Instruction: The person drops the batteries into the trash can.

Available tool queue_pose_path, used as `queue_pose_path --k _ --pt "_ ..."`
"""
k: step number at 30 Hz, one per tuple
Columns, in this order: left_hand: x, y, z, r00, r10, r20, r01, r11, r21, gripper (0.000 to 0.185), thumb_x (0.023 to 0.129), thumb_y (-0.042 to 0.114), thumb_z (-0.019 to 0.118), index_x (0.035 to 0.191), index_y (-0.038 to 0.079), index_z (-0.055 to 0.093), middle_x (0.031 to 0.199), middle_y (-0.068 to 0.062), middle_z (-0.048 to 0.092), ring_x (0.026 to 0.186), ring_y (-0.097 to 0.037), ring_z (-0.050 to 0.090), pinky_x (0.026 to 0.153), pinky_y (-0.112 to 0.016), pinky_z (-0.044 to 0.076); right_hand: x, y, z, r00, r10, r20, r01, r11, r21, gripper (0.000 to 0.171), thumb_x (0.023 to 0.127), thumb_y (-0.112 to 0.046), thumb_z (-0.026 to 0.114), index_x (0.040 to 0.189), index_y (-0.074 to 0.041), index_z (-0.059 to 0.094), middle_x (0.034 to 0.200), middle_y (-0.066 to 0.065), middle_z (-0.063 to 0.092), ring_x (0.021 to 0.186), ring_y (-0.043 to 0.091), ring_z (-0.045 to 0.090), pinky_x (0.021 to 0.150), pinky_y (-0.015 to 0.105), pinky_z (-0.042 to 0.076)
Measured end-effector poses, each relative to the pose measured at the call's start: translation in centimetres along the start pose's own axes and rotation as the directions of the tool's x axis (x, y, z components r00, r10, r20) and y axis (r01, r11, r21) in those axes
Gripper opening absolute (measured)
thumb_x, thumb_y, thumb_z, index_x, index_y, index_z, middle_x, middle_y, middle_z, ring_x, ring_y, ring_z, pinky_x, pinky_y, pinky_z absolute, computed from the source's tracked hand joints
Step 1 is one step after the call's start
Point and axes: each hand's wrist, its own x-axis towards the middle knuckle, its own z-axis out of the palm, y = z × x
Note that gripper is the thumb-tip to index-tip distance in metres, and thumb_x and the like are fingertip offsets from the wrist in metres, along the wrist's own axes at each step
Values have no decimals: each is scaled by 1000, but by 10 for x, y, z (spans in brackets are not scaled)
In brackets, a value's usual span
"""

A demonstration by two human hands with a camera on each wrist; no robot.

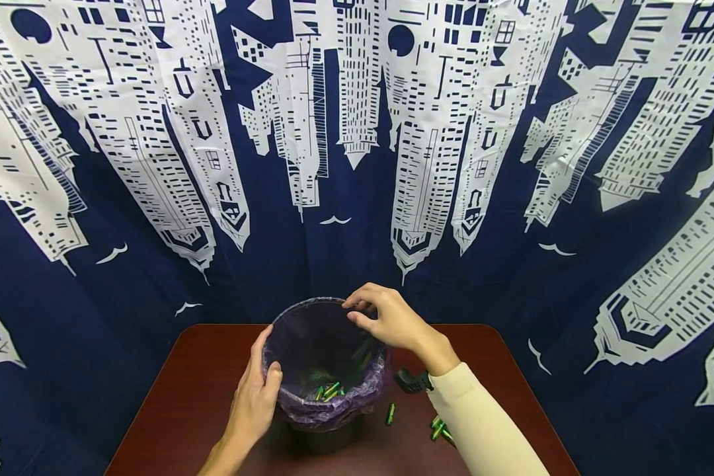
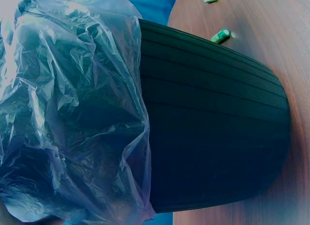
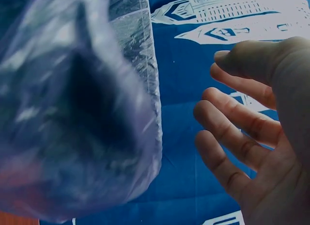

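Note:
A black trash bin [image 1: 324,436] lined with a thin purplish plastic bag [image 1: 357,410] stands on the table, its mouth tipped toward me in the head view. My left hand [image 1: 256,396] grips the left rim, thumb over the edge and fingers along the outside. Several green and gold batteries [image 1: 328,391] lie at the bottom of the bag. Over the bin's right far rim hangs my right hand [image 1: 389,316], fingers loosely bent and holding nothing. In the right wrist view the fingers [image 3: 218,118] are apart from the bag. A single battery [image 1: 390,414] lies right of the bin.
More batteries [image 1: 439,426] lie in a small group on the reddish-brown table [image 1: 172,410], partly hidden by the right sleeve [image 1: 482,423]. A dark blue curtain [image 1: 262,264] with white upside-down buildings hangs behind the table. A black band [image 1: 413,381] circles the right wrist.

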Motion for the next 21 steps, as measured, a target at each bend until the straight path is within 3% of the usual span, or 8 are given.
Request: queue_pose_path --k 7,12,21 --pt "1 0 0 1000 -4 -5 4 1000 0 76 113 25 54 183 44 31 186 -9 48 155 -48 65 113 -80 54 -14 12 -3 999 33 -40 -32 999 19 18 107 -12 84 125 -12 86 127 3 83 109 22 82 99 48 69" --pt "2 0 0 1000 -8 6 8 1000 -1 76 113 26 53 183 45 30 187 -8 47 158 -48 63 113 -81 53 -26 21 -5 996 46 -74 -45 999 16 18 106 -9 84 123 -10 86 127 3 83 107 22 83 96 51 69" --pt "0 -1 2 1000 11 -10 -11 1000 -13 76 113 22 54 183 40 33 186 -10 49 157 -48 63 113 -80 54 -47 36 -5 989 96 -115 -96 995 1 20 105 -7 84 123 -13 87 127 3 83 106 19 81 95 47 70"
